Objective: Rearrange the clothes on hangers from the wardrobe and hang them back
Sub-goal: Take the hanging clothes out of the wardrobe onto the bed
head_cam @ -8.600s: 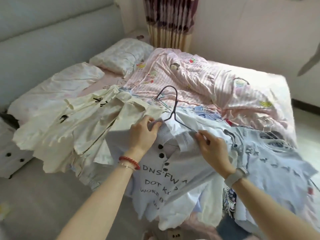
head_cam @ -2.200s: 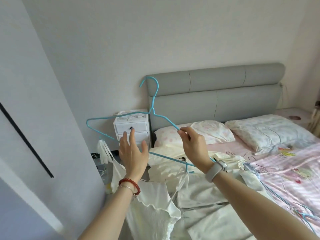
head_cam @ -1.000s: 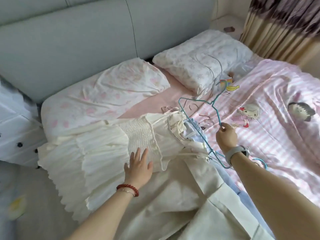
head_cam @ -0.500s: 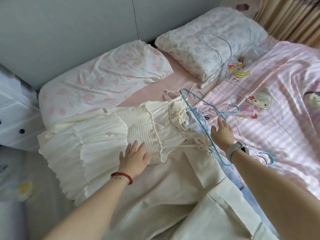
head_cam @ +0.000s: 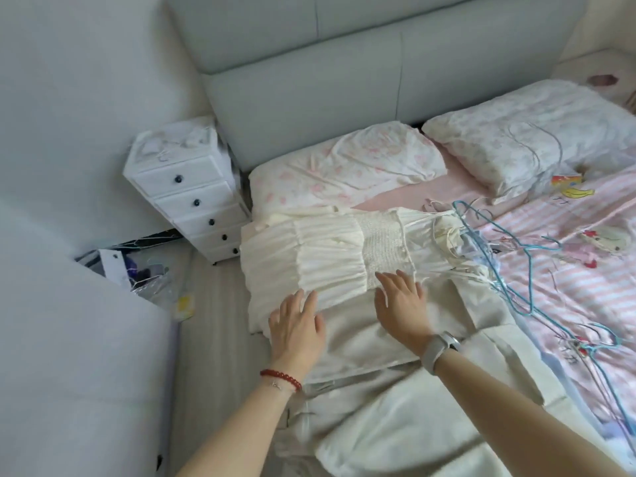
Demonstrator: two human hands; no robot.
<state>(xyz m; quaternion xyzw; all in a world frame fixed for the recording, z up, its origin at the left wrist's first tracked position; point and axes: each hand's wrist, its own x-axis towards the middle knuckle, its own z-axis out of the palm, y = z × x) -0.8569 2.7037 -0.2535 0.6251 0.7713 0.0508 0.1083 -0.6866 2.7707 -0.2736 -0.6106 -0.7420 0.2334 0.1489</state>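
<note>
A cream strappy dress [head_cam: 330, 256] with a smocked bodice lies spread flat across the bed's left side, its straps pointing right. My left hand [head_cam: 296, 325] rests flat, fingers straight, on the dress's ruffled skirt near its lower edge. Flat as well, my right hand [head_cam: 401, 301] touches the lower edge of the smocked bodice. A blue wire hanger [head_cam: 528, 247] lies loose on the pink striped quilt just right of the dress, in neither hand. Other cream garments [head_cam: 395, 418] are piled under my forearms.
Two pillows [head_cam: 344, 166] lie against the grey headboard [head_cam: 309, 80]. A white drawer unit [head_cam: 192, 197] stands left of the bed, with clutter on the floor [head_cam: 137, 270] beside it. More blue hangers [head_cam: 595, 342] lie on the pink quilt [head_cam: 578, 280] at the right.
My right hand let go of the blue hanger, which now lies on the quilt, and moved left onto the dress. My left hand slid down onto the skirt.
</note>
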